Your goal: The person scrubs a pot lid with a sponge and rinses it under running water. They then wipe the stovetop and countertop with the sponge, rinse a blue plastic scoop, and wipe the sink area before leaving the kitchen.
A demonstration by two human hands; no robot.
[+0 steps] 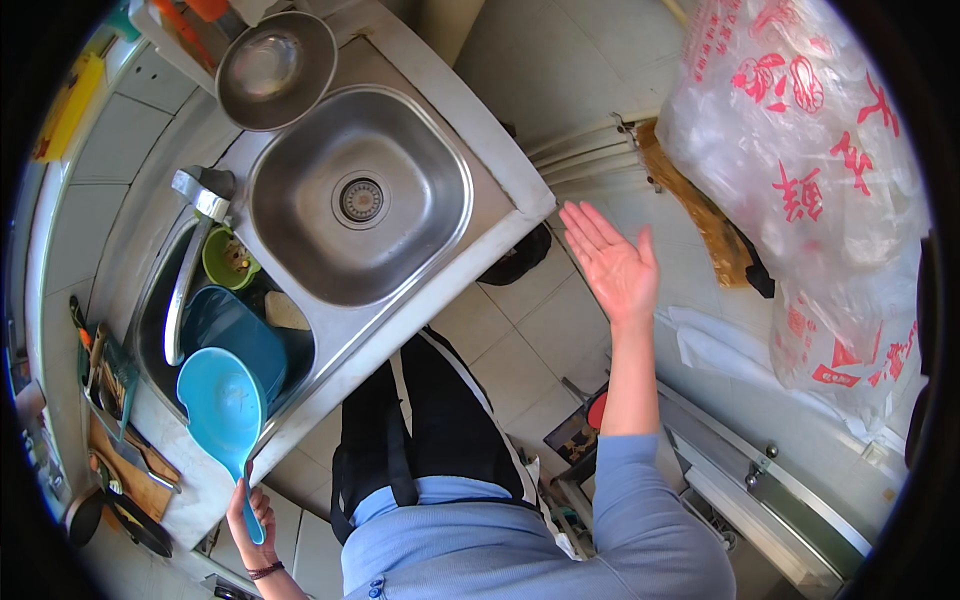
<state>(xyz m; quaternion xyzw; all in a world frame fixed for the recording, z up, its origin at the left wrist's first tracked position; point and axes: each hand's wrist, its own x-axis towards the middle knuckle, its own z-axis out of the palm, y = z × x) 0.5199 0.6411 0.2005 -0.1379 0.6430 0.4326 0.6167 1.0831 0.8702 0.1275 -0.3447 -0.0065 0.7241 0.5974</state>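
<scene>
My left hand (253,517) grips the handle of a light blue plastic water ladle (225,401). The bowl of the ladle hangs over the near end of the left sink basin (300,379) and shows only a little wetness or wear inside. Below it in that basin stands a dark blue plastic container (236,337). My right hand (611,266) is held out with its palm up and fingers extended, holding nothing. It is just past the counter's right corner, above the floor. The large steel sink basin (405,225) has a strainer drain (361,199) in its floor.
A chrome faucet (196,262) reaches over the left basin, near a green bowl (229,259) with scraps and a sponge (286,311). A metal pan (277,71) rests behind the sink. Utensils in a rack (109,375) stand at left. Plastic bags (810,150) hang at right.
</scene>
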